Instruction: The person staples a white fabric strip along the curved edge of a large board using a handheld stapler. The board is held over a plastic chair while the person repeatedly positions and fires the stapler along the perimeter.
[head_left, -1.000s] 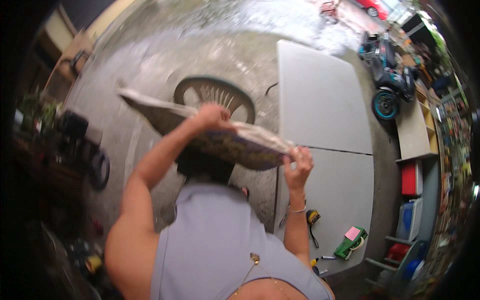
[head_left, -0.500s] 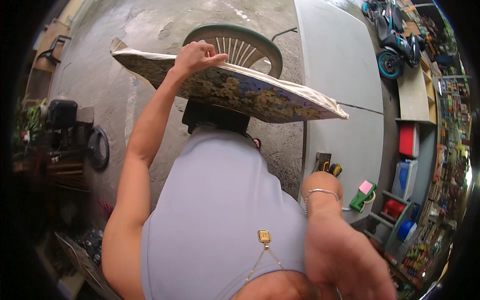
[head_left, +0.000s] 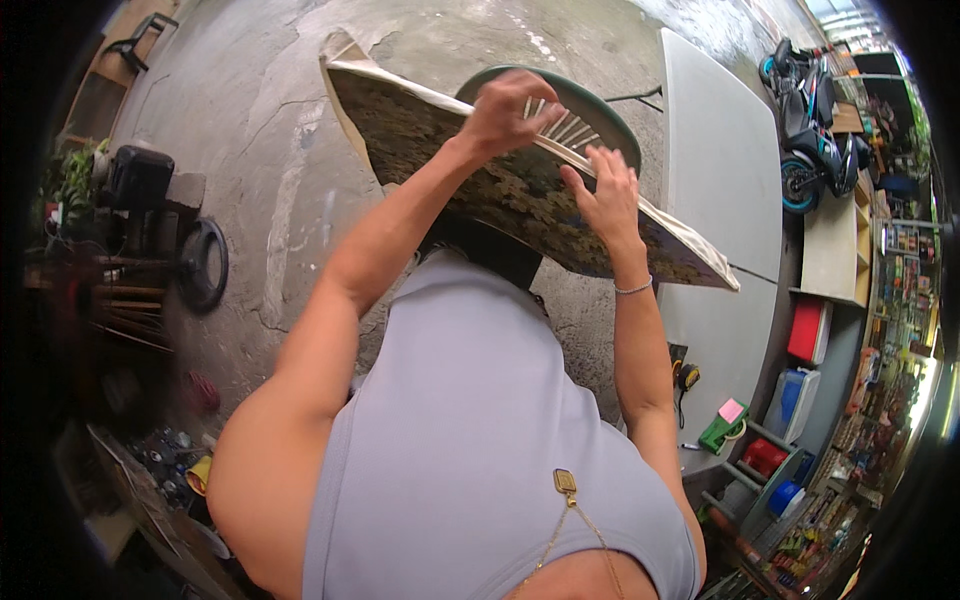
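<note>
A canvas painting [head_left: 430, 140] with pale and dark flower-like patches stands tilted in front of me. Its white cloth-wrapped edge [head_left: 690, 240] faces up, and loose cloth sticks out at the far left corner. My left hand [head_left: 510, 115] is over the middle of that edge, fingers bent; motion blurs it, so its grip is unclear. My right hand [head_left: 608, 195] lies against the painted face just right of it, fingers stretched and apart, fingertips at the top edge. Behind the canvas shows a green chair [head_left: 625, 125] with a slatted back. A dark object [head_left: 510, 260] is partly hidden below the canvas.
To the right runs a long grey table [head_left: 715, 130], holding a tape measure [head_left: 688, 376] and a green tape dispenser [head_left: 722, 430] with a pink pad. Beyond it are a motorbike [head_left: 805, 130] and stocked shelves [head_left: 850, 430]. A steering-wheel-like ring [head_left: 203, 265] is at left.
My right hand has come up from close to my chest to the canvas edge. My left hand has shifted right along the edge. The canvas now slants more steeply down to the right.
</note>
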